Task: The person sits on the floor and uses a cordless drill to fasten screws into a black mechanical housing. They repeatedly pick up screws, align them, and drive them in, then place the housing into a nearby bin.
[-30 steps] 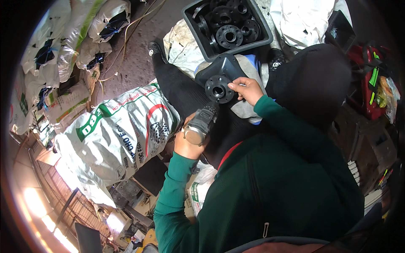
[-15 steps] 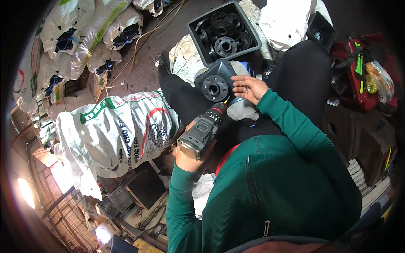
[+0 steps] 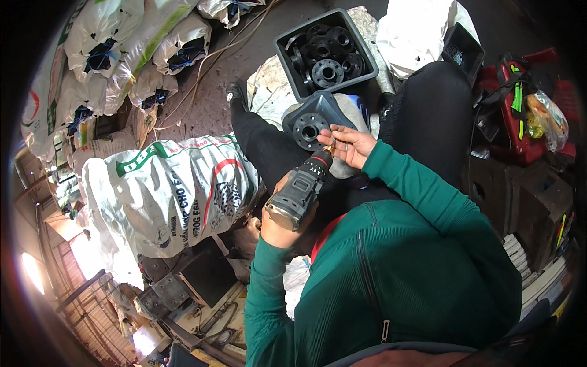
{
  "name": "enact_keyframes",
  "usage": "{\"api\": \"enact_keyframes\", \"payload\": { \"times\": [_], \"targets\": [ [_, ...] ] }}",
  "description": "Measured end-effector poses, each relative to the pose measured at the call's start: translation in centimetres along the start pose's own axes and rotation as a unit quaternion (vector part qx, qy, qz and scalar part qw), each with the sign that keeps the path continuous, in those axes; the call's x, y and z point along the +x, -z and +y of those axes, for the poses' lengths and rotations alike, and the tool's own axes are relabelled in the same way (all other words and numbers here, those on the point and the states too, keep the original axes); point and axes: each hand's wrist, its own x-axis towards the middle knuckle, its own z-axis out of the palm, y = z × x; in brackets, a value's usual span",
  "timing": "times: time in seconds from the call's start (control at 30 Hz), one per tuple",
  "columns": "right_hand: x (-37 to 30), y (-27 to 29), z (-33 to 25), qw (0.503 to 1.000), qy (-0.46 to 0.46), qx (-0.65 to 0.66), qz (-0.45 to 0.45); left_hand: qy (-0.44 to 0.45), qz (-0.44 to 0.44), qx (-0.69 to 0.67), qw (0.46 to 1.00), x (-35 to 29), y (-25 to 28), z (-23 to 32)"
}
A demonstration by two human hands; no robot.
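Note:
My left hand is wrapped round the handle of a grey cordless drill with a red ring near its chuck. The bit points up and to the right. Close by the bit's tip is my right hand, fingers curled and pinched; thin shiny bits show among them, too small to name. Just beyond the tip lies a round black flange with a ring of holes and a central bore. It sits on a dark grey flared plastic piece between my legs, and my right fingertips partly cover its right edge.
Ahead stands a grey bin holding several black flanges. A small dark box with small metal pieces is at the upper right, beside a white sack. A large white sack lies at my left; a red container stands right.
My right hand has moved left and down, bringing its fingers to the drill's tip. The drill has shifted slightly up and right in my left hand.

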Motion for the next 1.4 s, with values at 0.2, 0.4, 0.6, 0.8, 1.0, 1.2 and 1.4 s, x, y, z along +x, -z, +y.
{"api": "enact_keyframes", "payload": {
  "times": [0.2,0.4,0.6,0.8,1.0,1.2,1.4],
  "targets": [
    [-0.2,-0.4,0.0,1.0,0.001,-0.008,0.017,0.024,-0.003,-0.03,0.999,0.2,0.0,0.3],
    [-0.2,-0.5,0.0,0.999,0.0,-0.028,0.035,-0.002,-0.02,0.022,1.0,1.0,0.4,0.1],
    [0.2,-0.5,0.4,0.997,0.005,-0.015,0.082,0.088,-0.035,-0.053,0.994,1.0,0.3,1.9],
    [0.4,0.4,0.9,0.993,0.016,-0.044,0.108,0.044,-0.04,0.041,0.997,2.1,0.0,1.3],
    [1.9,2.9,1.1,0.918,0.067,-0.339,0.192,0.056,-0.076,-0.028,0.995,3.4,1.4,-1.4],
    [3.6,3.7,1.7,0.879,0.016,-0.448,0.159,0.127,-0.092,-0.063,0.986,5.0,1.5,-1.8],
    [4.1,2.9,1.8,0.865,0.001,-0.481,0.142,0.112,-0.102,-0.059,0.987,7.0,1.4,-2.0]
  ]
}}
